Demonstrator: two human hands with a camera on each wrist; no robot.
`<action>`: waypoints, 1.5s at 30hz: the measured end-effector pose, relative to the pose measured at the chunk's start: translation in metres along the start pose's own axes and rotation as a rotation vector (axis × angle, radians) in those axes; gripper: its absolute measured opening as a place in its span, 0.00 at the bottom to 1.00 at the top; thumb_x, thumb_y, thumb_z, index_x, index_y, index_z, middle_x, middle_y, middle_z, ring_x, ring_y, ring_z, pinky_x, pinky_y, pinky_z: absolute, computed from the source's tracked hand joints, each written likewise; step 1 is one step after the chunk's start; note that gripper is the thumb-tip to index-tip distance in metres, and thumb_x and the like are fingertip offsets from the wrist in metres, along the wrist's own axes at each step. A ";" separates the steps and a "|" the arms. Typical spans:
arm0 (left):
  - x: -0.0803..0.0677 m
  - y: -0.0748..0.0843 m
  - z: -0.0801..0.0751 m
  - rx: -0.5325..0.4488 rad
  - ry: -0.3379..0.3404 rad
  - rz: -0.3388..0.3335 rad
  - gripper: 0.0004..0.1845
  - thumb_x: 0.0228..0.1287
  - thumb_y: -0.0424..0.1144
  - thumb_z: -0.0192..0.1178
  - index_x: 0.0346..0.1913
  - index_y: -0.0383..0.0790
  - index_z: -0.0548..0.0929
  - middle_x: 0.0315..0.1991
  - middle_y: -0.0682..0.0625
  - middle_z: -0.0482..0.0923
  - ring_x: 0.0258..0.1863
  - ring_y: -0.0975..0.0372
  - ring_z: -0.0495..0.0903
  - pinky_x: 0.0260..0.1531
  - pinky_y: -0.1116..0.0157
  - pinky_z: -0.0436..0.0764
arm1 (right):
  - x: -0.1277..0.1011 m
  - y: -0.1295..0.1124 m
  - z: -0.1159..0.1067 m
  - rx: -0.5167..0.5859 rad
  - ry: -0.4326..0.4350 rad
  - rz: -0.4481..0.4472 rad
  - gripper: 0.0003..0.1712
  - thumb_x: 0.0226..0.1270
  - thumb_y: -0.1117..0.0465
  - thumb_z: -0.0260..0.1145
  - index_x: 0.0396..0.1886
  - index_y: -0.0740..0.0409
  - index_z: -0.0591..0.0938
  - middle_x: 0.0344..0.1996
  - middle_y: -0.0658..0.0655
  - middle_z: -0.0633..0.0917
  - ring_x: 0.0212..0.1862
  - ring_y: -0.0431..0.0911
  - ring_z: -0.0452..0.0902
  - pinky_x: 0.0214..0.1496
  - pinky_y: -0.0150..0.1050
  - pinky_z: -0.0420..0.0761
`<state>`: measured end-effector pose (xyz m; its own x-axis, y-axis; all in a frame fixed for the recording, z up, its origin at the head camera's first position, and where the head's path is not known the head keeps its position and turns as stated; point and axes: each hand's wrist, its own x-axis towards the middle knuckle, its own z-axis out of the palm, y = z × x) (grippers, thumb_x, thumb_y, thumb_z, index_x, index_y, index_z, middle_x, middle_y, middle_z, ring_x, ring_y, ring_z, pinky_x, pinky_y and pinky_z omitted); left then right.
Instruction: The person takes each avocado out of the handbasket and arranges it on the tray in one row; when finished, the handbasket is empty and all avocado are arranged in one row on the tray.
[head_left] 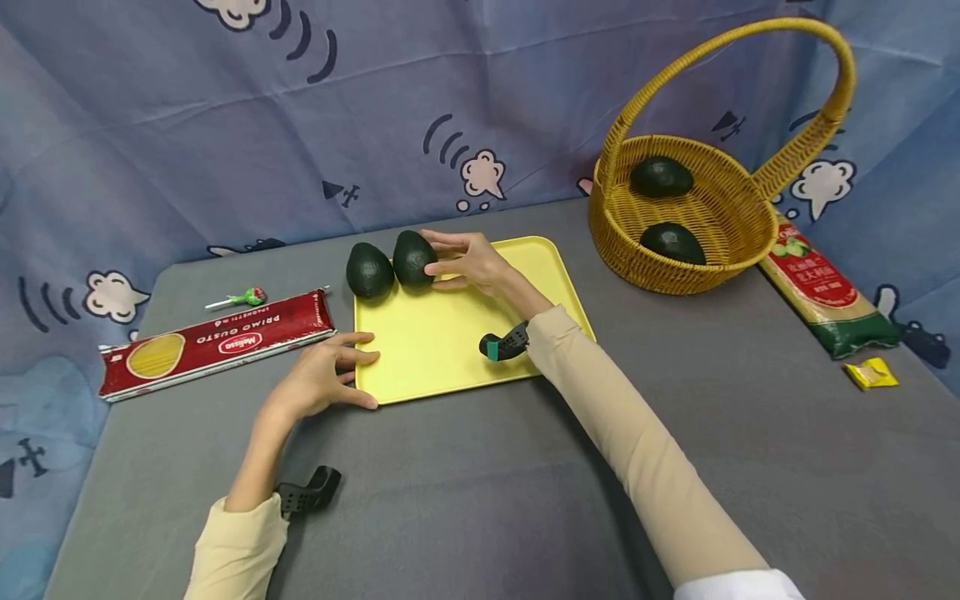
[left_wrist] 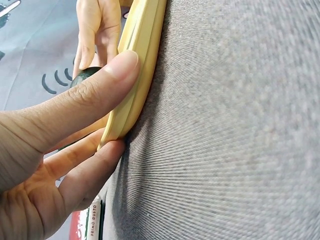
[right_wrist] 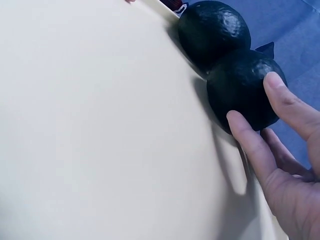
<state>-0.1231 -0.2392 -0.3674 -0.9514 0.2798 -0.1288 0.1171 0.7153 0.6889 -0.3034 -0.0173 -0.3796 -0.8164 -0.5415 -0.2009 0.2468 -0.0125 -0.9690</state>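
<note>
An avocado is held at the right hand's fingertips, at the yellow tray's far edge, beside a second avocado. Tray's near-left corner is pinched by the left hand.

Count four dark green avocados in all: two together at one yellow tray, two more inside one wicker basket with one arched handle. Tally two long food packets, namely one red spaghetti packet and one red-and-green packet, plus one lollipop and one small yellow sachet. Note also two bare hands, one left hand and one right hand, two sleeved arms, two black wrist devices, one per arm, and one grey table.
</note>
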 end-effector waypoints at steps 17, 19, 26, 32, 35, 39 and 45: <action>-0.001 -0.001 0.000 -0.019 -0.005 -0.005 0.33 0.42 0.34 0.78 0.55 0.25 0.79 0.65 0.35 0.67 0.54 0.47 0.78 0.49 0.57 0.81 | -0.012 -0.006 -0.021 -0.029 0.009 -0.039 0.34 0.64 0.75 0.62 0.69 0.61 0.68 0.68 0.64 0.66 0.61 0.59 0.72 0.51 0.51 0.81; -0.001 -0.001 0.001 -0.018 -0.004 -0.006 0.33 0.42 0.34 0.78 0.55 0.25 0.79 0.65 0.35 0.67 0.53 0.47 0.78 0.48 0.57 0.81 | -0.016 -0.007 -0.025 -0.040 0.014 -0.047 0.33 0.64 0.75 0.62 0.69 0.61 0.68 0.68 0.65 0.66 0.60 0.60 0.72 0.51 0.51 0.81; -0.001 -0.002 0.001 -0.029 -0.002 -0.004 0.34 0.42 0.34 0.78 0.55 0.24 0.79 0.65 0.35 0.67 0.54 0.47 0.78 0.49 0.57 0.81 | -0.039 -0.012 -0.042 -0.041 0.006 -0.067 0.33 0.65 0.76 0.60 0.70 0.62 0.66 0.69 0.66 0.64 0.63 0.61 0.68 0.50 0.48 0.82; 0.000 -0.002 0.002 -0.012 0.001 0.013 0.34 0.42 0.35 0.78 0.55 0.25 0.79 0.64 0.35 0.67 0.53 0.47 0.78 0.48 0.57 0.81 | -0.070 -0.021 -0.061 -0.038 0.046 -0.101 0.32 0.67 0.76 0.58 0.70 0.63 0.65 0.69 0.66 0.65 0.65 0.65 0.63 0.50 0.46 0.82; 0.000 -0.003 0.002 -0.003 -0.002 0.016 0.35 0.42 0.36 0.78 0.55 0.25 0.79 0.64 0.35 0.67 0.53 0.47 0.78 0.48 0.57 0.81 | -0.090 -0.027 -0.074 -0.070 0.084 -0.117 0.33 0.67 0.75 0.59 0.71 0.62 0.65 0.68 0.64 0.66 0.66 0.63 0.64 0.52 0.47 0.80; 0.000 -0.003 0.002 -0.010 0.001 0.018 0.35 0.42 0.36 0.78 0.55 0.25 0.79 0.64 0.35 0.67 0.53 0.46 0.78 0.48 0.57 0.81 | -0.118 -0.037 -0.091 -0.074 0.129 -0.158 0.34 0.65 0.75 0.61 0.71 0.62 0.65 0.67 0.63 0.68 0.62 0.54 0.72 0.52 0.46 0.81; -0.001 -0.003 0.003 -0.045 0.004 0.012 0.34 0.42 0.34 0.78 0.55 0.24 0.79 0.65 0.35 0.66 0.54 0.45 0.77 0.48 0.57 0.81 | -0.160 -0.048 -0.124 0.020 0.126 -0.311 0.33 0.64 0.75 0.62 0.69 0.62 0.68 0.59 0.55 0.76 0.54 0.44 0.77 0.47 0.39 0.83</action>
<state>-0.1217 -0.2397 -0.3716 -0.9511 0.2856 -0.1179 0.1155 0.6826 0.7216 -0.2494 0.1745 -0.3188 -0.9121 -0.4006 0.0866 -0.0152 -0.1780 -0.9839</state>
